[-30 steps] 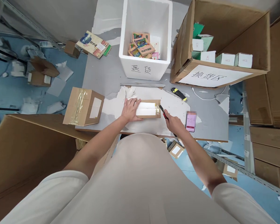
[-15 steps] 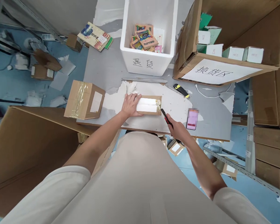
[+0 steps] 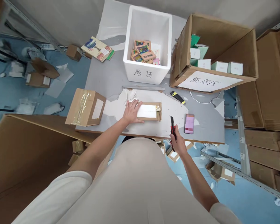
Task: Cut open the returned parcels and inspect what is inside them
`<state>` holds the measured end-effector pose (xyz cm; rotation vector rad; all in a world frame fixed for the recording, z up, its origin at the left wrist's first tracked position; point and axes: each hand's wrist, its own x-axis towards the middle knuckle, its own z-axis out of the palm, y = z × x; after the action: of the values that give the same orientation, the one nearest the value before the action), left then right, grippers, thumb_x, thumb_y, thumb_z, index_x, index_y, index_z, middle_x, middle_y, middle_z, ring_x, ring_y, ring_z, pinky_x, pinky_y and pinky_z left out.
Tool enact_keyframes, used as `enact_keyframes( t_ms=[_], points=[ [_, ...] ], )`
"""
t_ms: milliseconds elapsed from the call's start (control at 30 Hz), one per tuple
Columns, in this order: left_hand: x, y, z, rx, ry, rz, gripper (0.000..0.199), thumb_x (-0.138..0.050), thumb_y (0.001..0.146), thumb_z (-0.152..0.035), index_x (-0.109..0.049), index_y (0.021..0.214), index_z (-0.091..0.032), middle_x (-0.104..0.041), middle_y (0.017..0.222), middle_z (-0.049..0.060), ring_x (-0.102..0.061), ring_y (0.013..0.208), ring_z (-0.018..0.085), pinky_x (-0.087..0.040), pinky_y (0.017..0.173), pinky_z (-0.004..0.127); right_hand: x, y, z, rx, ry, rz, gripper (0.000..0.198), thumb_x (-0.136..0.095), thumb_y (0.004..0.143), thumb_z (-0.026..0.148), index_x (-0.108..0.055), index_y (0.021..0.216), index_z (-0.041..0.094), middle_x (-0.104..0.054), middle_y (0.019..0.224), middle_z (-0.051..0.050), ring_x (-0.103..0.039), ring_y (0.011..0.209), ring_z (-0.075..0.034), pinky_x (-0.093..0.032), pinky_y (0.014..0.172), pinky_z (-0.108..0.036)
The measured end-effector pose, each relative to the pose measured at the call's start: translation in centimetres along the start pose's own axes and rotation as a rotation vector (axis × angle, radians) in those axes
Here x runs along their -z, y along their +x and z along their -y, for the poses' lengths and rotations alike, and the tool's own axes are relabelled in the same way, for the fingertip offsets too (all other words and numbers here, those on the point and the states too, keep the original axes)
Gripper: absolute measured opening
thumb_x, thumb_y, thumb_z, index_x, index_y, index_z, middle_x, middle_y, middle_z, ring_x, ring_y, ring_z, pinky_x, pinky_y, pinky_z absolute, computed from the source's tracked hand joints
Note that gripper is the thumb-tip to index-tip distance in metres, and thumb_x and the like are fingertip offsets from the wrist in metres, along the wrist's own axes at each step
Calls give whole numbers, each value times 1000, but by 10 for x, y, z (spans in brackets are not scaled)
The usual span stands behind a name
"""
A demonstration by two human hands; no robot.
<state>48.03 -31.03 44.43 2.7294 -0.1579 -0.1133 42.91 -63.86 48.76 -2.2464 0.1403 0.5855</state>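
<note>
A small flat cardboard box (image 3: 149, 111) with white labels lies on the table, brown tape at its right end. My left hand (image 3: 131, 112) holds the box's left end, thumb along the near edge and fingers spread toward the far edge. The tape at the right end looks cut or lifted. My right hand (image 3: 178, 143) is closed around a red and black utility knife (image 3: 173, 126), its dark blade pointing away from me. The knife is apart from the box, to its right, above the table's front edge.
A phone (image 3: 189, 123) and a yellow-black cutter (image 3: 177, 97) lie on the right. Behind stand a white foam box (image 3: 142, 74) with booklets and a large carton (image 3: 182, 63) with packets. A taped box (image 3: 84, 107) and books (image 3: 98, 49) are left.
My right hand has drawn the knife away from the box's right end, toward the right and nearer me. The left hand stays on the box. The camera view has shifted slightly.
</note>
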Motion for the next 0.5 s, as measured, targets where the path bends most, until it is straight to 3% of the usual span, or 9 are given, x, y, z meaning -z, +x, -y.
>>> enact_keyframes(
  t_ms=[100,200,300,400,500],
  points=[
    [-1,-5,2,-3,-34,-63,120,-72,53,-73,-28,149,-15,-26,155,22,-18,144,42,-2,116,58,-16,21,3,-65,256,-118,84,-62,77,48,-28,149,22,-64,66,4,-60,49,-17,-53,54,-33],
    [-4,-18,2,85,-86,-147,117,-70,57,-73,-25,149,-17,-21,157,22,-13,146,42,-4,115,61,-35,49,12,-67,441,-166,61,-71,66,51,-56,115,17,-62,66,3,-61,54,-15,-53,53,-30],
    [-13,-40,6,230,-217,-201,115,-68,64,-69,-15,152,-17,-15,158,22,-14,147,38,-14,115,60,-51,68,19,-8,520,-225,40,-70,67,48,-56,90,19,-62,72,3,-60,59,-12,-53,58,-27],
    [-27,-62,16,345,-383,-184,106,-66,71,-61,-14,152,-16,-21,157,21,-22,146,32,-26,115,51,-64,75,24,11,560,-268,39,-70,67,45,-55,93,19,-63,84,2,-57,60,-9,-52,58,-26],
    [-40,-75,26,389,-491,-138,91,-67,75,-51,-28,148,-14,-36,151,19,-36,140,30,-33,114,44,-74,76,29,18,579,-246,47,-74,62,42,-54,99,20,-62,82,3,-55,58,-9,-51,54,-25]
  ],
)
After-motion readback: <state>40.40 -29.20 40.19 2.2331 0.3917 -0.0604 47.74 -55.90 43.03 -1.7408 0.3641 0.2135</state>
